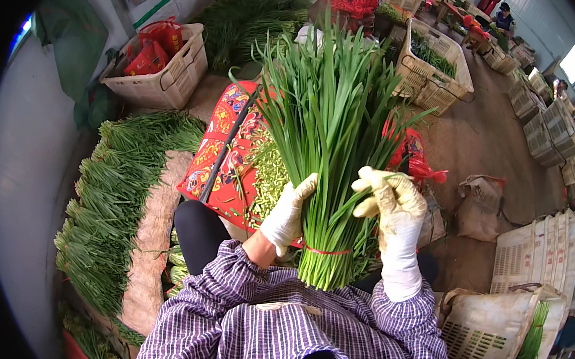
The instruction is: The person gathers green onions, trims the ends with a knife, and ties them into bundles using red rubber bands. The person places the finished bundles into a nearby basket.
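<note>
A large bunch of garlic chives (329, 147) stands upright in front of me, its cut pale ends towards my lap. A red band (327, 251) circles it near those ends. My left hand (289, 213), in a whitish glove, grips the bunch from the left with the thumb across its front. At the bunch's right edge is my gloved right hand (391, 202), fingers bent beside some outer leaves; whether a leaf is pinched between them cannot be told. Behind the bunch lies a red patterned padded surface (226, 163) with a heap of short cut stem pieces (269, 178).
Many chive bunches (114, 199) are stacked at my left beside a pale woven sheet (148, 249). A plastic crate (182, 86) holds red bags; another crate (423, 89) holds greens. Loose chives (250, 25) lie ahead. Crates (480, 333) stand close on my right, near a sack (479, 208).
</note>
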Action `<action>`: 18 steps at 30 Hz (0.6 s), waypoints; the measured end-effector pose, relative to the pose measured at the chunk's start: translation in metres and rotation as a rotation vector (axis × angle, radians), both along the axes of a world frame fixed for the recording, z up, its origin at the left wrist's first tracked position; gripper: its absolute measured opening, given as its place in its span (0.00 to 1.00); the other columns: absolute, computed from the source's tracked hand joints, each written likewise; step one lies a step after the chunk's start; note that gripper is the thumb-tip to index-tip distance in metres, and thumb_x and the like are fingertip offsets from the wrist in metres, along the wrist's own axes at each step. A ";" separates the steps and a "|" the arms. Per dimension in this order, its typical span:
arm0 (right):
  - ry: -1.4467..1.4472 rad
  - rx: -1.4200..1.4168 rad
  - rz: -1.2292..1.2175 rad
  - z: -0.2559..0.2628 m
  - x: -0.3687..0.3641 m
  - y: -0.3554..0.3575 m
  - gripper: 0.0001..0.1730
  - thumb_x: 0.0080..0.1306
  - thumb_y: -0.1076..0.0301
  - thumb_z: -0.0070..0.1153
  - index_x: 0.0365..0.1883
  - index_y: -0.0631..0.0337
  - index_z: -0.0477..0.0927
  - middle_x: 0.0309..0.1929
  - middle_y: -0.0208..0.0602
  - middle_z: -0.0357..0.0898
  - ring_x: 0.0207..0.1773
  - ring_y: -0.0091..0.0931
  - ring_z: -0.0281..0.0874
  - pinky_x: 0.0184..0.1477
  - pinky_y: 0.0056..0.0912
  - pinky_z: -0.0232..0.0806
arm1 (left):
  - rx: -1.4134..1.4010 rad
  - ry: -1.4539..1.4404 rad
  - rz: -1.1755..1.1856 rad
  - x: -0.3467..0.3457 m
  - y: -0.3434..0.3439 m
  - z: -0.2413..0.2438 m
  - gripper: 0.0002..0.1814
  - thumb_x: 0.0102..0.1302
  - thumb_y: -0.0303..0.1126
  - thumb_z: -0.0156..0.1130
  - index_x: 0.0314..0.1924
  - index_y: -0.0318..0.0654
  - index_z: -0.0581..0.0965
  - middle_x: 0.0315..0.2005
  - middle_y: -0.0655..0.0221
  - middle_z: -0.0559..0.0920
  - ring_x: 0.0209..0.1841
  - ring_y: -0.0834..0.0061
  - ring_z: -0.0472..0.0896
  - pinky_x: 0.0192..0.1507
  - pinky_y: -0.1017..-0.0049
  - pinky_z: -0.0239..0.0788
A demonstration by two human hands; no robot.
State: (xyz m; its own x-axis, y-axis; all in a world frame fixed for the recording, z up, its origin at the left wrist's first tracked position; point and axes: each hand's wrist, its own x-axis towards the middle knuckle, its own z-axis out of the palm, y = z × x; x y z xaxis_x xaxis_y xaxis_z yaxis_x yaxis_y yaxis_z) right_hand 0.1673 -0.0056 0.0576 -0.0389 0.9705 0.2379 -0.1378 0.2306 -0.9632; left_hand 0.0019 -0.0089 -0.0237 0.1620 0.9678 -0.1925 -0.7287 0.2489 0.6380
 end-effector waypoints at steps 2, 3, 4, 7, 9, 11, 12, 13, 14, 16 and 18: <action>0.070 0.080 0.069 0.001 -0.005 -0.013 0.10 0.68 0.71 0.56 0.44 0.70 0.79 0.37 0.41 0.83 0.30 0.24 0.83 0.32 0.23 0.77 | 0.001 -0.032 -0.023 -0.001 0.001 0.000 0.26 0.67 0.46 0.62 0.59 0.39 0.71 0.50 0.68 0.80 0.49 0.73 0.80 0.52 0.68 0.74; 0.003 0.223 0.092 0.006 -0.002 -0.020 0.11 0.69 0.72 0.55 0.45 0.71 0.78 0.38 0.44 0.83 0.33 0.26 0.83 0.35 0.25 0.79 | 0.000 -0.047 -0.033 -0.001 0.001 0.001 0.27 0.67 0.46 0.61 0.60 0.39 0.70 0.51 0.67 0.80 0.49 0.72 0.80 0.53 0.67 0.74; 0.084 0.250 0.073 0.009 -0.001 -0.027 0.11 0.69 0.72 0.55 0.45 0.71 0.78 0.37 0.45 0.83 0.33 0.26 0.83 0.35 0.26 0.79 | -0.029 -0.049 -0.023 0.001 0.006 0.003 0.27 0.68 0.47 0.59 0.60 0.39 0.70 0.51 0.66 0.80 0.50 0.72 0.80 0.53 0.68 0.74; 0.158 0.330 0.094 0.016 0.008 -0.031 0.11 0.68 0.71 0.56 0.42 0.73 0.78 0.31 0.43 0.82 0.29 0.27 0.82 0.33 0.28 0.79 | -0.061 -0.103 0.036 -0.003 0.010 0.001 0.26 0.70 0.48 0.56 0.59 0.38 0.73 0.51 0.64 0.81 0.50 0.69 0.81 0.55 0.66 0.74; 0.231 0.316 0.142 0.030 0.026 -0.035 0.12 0.68 0.69 0.57 0.39 0.73 0.78 0.27 0.41 0.81 0.26 0.26 0.81 0.29 0.29 0.78 | -0.121 -0.259 0.000 -0.007 0.014 -0.010 0.25 0.70 0.48 0.56 0.59 0.39 0.73 0.50 0.65 0.81 0.50 0.69 0.81 0.53 0.65 0.75; 0.434 0.255 0.111 0.040 0.049 -0.035 0.15 0.65 0.67 0.61 0.42 0.72 0.79 0.25 0.40 0.81 0.26 0.25 0.81 0.29 0.30 0.78 | -0.076 -0.199 0.025 -0.014 0.015 -0.019 0.25 0.70 0.48 0.56 0.59 0.39 0.73 0.50 0.65 0.81 0.50 0.70 0.81 0.52 0.66 0.76; 0.113 0.188 0.313 0.047 0.056 -0.030 0.17 0.65 0.67 0.62 0.46 0.71 0.78 0.28 0.39 0.82 0.29 0.24 0.82 0.32 0.29 0.78 | -0.054 -0.142 0.061 -0.014 0.014 -0.015 0.23 0.70 0.47 0.57 0.57 0.39 0.74 0.48 0.66 0.82 0.48 0.72 0.81 0.51 0.68 0.76; -0.121 0.041 0.527 0.051 0.055 -0.023 0.21 0.63 0.68 0.63 0.52 0.68 0.76 0.31 0.38 0.82 0.33 0.24 0.83 0.36 0.26 0.77 | -0.047 -0.110 0.073 -0.013 0.012 -0.010 0.23 0.70 0.46 0.57 0.57 0.40 0.74 0.48 0.66 0.82 0.47 0.72 0.81 0.50 0.68 0.76; -0.406 -0.052 0.753 0.055 0.055 -0.016 0.26 0.62 0.68 0.64 0.59 0.66 0.75 0.34 0.36 0.83 0.37 0.23 0.83 0.40 0.23 0.76 | -0.040 -0.080 0.084 -0.010 0.009 -0.004 0.22 0.70 0.46 0.57 0.57 0.40 0.74 0.47 0.67 0.82 0.47 0.73 0.81 0.49 0.68 0.76; -0.574 0.107 0.694 0.049 0.027 0.005 0.17 0.63 0.69 0.63 0.50 0.63 0.78 0.33 0.34 0.82 0.36 0.20 0.81 0.36 0.22 0.75 | 0.028 0.017 0.051 -0.015 0.005 -0.007 0.28 0.67 0.49 0.60 0.59 0.39 0.71 0.51 0.65 0.80 0.49 0.69 0.81 0.52 0.66 0.76; -0.526 0.070 0.418 0.026 0.002 0.033 0.11 0.65 0.66 0.61 0.42 0.63 0.79 0.30 0.33 0.81 0.31 0.18 0.79 0.32 0.22 0.74 | 0.023 0.076 0.074 -0.015 0.004 -0.015 0.26 0.67 0.48 0.61 0.57 0.39 0.73 0.47 0.68 0.81 0.45 0.74 0.81 0.49 0.69 0.77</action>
